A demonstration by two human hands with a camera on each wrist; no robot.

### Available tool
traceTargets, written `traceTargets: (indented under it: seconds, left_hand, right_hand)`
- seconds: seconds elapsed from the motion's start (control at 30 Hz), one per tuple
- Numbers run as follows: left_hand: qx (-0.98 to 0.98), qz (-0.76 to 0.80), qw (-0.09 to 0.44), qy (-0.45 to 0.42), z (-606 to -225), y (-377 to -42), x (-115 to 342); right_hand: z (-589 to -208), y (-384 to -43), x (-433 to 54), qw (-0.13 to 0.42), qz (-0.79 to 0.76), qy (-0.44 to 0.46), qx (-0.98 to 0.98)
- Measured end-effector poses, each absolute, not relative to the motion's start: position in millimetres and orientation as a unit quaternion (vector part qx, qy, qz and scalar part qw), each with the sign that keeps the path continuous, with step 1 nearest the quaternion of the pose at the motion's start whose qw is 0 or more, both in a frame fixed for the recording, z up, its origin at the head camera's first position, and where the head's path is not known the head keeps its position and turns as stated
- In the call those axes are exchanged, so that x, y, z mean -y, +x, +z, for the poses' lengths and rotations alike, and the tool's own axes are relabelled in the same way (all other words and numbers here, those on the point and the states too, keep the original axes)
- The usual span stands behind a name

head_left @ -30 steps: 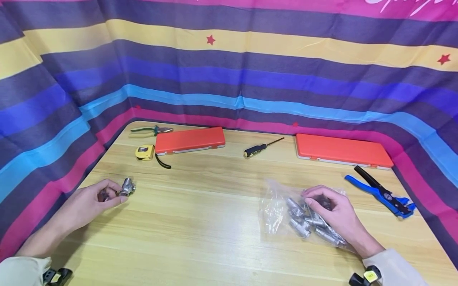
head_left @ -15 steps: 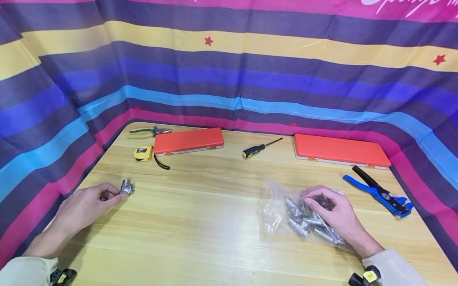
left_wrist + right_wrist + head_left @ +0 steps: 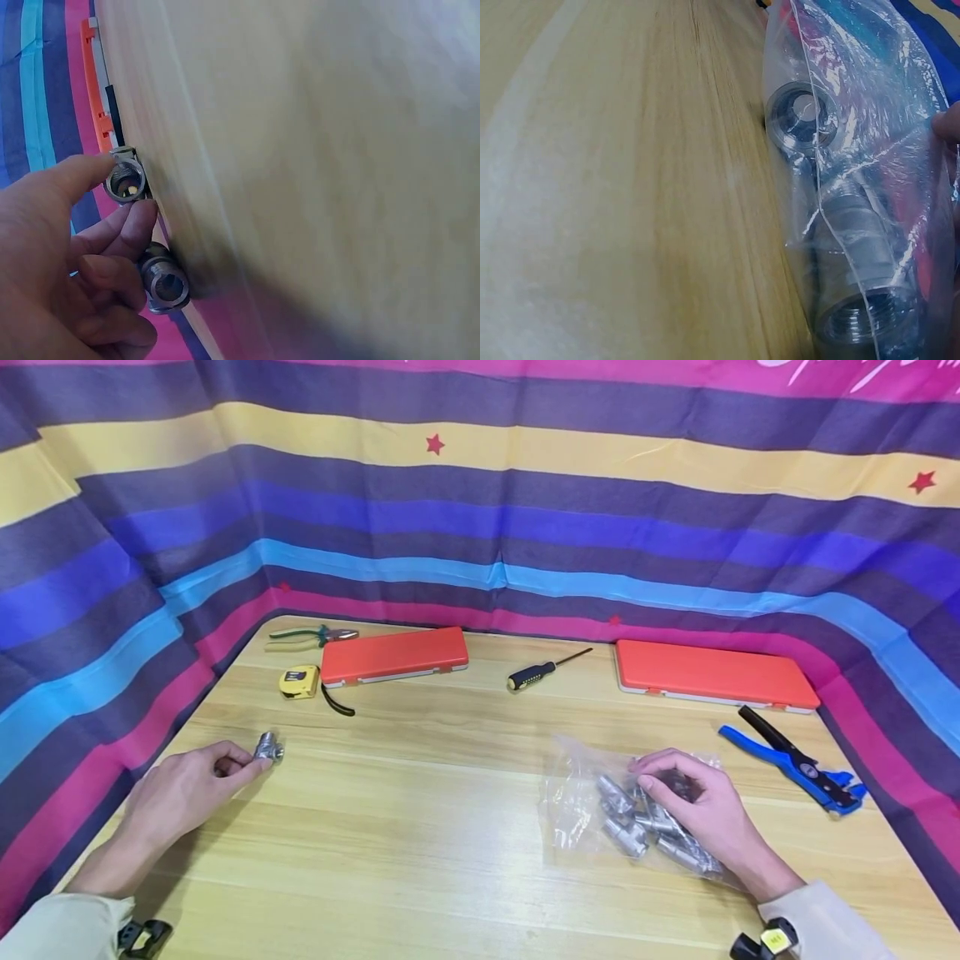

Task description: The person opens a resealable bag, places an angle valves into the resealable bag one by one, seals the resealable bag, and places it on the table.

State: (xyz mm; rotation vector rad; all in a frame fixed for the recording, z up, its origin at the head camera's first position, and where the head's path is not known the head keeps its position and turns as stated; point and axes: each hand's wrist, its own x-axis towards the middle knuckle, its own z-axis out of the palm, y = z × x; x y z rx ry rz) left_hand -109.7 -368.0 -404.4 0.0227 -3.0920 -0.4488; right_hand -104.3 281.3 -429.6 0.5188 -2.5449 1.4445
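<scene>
My left hand [image 3: 183,789], at the table's left side, pinches a silver threaded pipe fitting [image 3: 268,748] between thumb and fingers. In the left wrist view the open threaded end of this pipe fitting [image 3: 126,182] faces the camera. A second pipe fitting [image 3: 165,285] stands beside the curled lower fingers; the head view hides it behind the hand. On the right, my right hand [image 3: 708,806] holds the upper part of a clear plastic bag [image 3: 567,802]. Several similar pipe fittings [image 3: 626,835] lie inside, two of them large in the right wrist view, seen through the bag [image 3: 885,142].
Along the back lie green-handled pliers [image 3: 315,635], a yellow tape measure [image 3: 299,682], a red case [image 3: 393,656], a screwdriver [image 3: 532,676] and another red case [image 3: 712,672]. A blue and black hand tool [image 3: 802,768] is right of the bag. Striped cloth [image 3: 495,518] hangs behind the table.
My left wrist and forearm have shifted right, and the second fitting, earlier glimpsed through the hand's gap, is now hidden in the head view. The right hand and bag stay put.
</scene>
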Motion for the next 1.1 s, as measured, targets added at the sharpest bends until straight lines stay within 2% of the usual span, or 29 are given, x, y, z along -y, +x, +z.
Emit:
traceTargets:
  seconds: [0.2, 0.5, 0.77, 1.1]
  left_hand:
    - [0.987, -0.162, -0.003, -0.014, -402, -108, 369]
    - [0.966, -0.248, -0.062, -0.040, -392, -115, 343]
    - [0.939, -0.301, -0.103, -0.131, -380, -136, 274]
    - [0.899, -0.321, -0.173, -0.243, -387, -165, 159]
  right_hand:
    - [-430, -104, -282, 0.083, 0.487, 0.176, 0.852]
    - [-429, -104, -281, 0.080, 0.493, 0.176, 0.848]
    - [-430, -104, -281, 0.082, 0.492, 0.173, 0.849]
    - [-431, -105, -280, 0.084, 0.493, 0.169, 0.849]
